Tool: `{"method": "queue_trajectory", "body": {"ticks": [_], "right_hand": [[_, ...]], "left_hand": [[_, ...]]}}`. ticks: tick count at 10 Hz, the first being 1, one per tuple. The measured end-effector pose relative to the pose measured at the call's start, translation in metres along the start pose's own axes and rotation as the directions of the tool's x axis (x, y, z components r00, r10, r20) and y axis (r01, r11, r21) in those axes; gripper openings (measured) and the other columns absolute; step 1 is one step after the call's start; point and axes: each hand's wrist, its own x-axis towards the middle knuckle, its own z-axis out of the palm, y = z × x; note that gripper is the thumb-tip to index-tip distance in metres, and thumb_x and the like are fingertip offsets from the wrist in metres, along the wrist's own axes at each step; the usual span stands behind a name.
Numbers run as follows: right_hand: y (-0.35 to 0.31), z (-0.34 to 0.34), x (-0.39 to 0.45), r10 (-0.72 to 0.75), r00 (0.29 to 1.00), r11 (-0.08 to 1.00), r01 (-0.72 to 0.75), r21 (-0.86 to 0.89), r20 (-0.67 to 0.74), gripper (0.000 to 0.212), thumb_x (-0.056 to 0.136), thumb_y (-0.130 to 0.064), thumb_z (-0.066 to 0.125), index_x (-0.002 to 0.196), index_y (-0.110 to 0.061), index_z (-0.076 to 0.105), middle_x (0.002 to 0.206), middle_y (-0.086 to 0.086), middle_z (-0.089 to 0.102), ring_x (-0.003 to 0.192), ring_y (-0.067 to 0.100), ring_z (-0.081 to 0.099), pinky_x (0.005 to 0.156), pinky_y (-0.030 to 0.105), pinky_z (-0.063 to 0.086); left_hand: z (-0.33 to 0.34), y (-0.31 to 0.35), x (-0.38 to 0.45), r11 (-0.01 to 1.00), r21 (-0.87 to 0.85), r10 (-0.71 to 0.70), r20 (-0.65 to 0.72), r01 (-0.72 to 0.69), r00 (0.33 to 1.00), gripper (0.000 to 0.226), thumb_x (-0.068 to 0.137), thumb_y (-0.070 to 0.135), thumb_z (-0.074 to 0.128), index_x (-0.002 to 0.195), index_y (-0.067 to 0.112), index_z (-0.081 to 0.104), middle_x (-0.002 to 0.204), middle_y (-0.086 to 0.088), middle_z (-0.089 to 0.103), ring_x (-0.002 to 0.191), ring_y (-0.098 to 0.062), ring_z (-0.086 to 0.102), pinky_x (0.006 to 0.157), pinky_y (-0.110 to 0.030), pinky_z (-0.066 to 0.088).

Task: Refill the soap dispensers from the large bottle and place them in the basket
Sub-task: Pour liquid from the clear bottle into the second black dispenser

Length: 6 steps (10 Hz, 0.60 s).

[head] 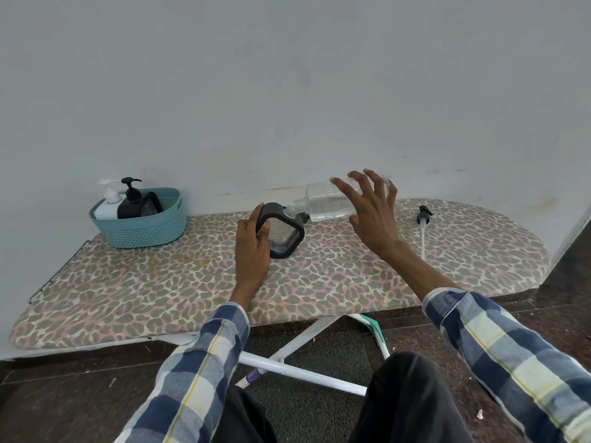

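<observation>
A square dispenser with a black frame and clear ribbed sides stands tilted on the ironing board, and my left hand grips its left edge. My right hand holds the large clear bottle on its side, fingers spread over it. The bottle's open neck touches the dispenser's top opening. A little clear liquid lies along the bottle's lower side. The teal basket sits at the far left of the board with a white pump dispenser, a black pump dispenser and another dark dispenser inside.
A loose black pump head with a long white tube lies on the board to the right of my right hand. The board's back edge is against a pale wall. White board legs and a dark floor are below, near my knees.
</observation>
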Motion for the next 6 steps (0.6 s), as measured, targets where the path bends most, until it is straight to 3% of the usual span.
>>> {"method": "queue_trajectory", "body": {"ticks": [4,6], "right_hand": [[-0.0002,-0.0014,0.0011,-0.006,1.000,1.000,0.006,-0.007,-0.003,0.105,0.074,0.003,0.079,0.159,-0.042,0.037,0.158,0.002,0.040,0.154,0.032,0.028,0.118,0.061,0.025],[-0.0002,-0.0019,0.0012,-0.006,1.000,1.000,0.006,-0.008,0.003,0.104,0.075,0.003,0.079,0.159,-0.042,0.037,0.158,0.001,0.039,0.154,0.032,0.027,0.119,0.060,0.024]], "left_hand": [[0.0007,-0.0009,0.0006,1.000,-0.001,0.001,0.001,-0.001,1.000,0.050,0.116,0.050,0.038,0.164,0.038,0.040,0.131,-0.001,0.050,0.115,-0.019,0.056,0.096,-0.032,0.046],[0.0003,-0.0018,0.0003,1.000,0.004,0.012,-0.002,-0.012,1.000,0.050,0.115,0.049,0.038,0.164,0.036,0.040,0.128,-0.002,0.051,0.112,-0.017,0.056,0.094,-0.028,0.044]]}}
